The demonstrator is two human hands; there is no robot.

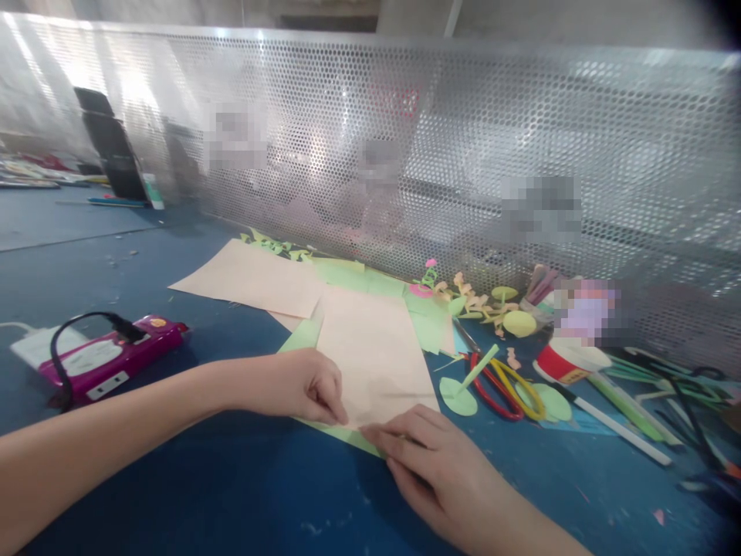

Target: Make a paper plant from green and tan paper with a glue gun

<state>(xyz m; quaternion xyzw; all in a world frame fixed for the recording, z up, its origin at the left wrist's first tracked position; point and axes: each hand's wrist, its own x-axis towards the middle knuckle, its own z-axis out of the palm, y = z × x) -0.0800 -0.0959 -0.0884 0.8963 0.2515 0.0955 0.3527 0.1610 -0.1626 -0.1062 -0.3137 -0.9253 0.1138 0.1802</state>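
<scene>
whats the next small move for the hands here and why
Perhaps slide the right hand outward along the near edge of the peach sheet while the left hand steadies it: both hands' fingers are close together at that edge, where green paper shows from beneath.

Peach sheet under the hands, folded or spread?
Mostly spread: peach sheet lies broad and flat. Fold at near edge: cannot tell, fingers cover part.

Craft wkshp, prob.: paper sheets [370, 347], scissors [501, 382], perf. metal divider [475, 116].
</scene>
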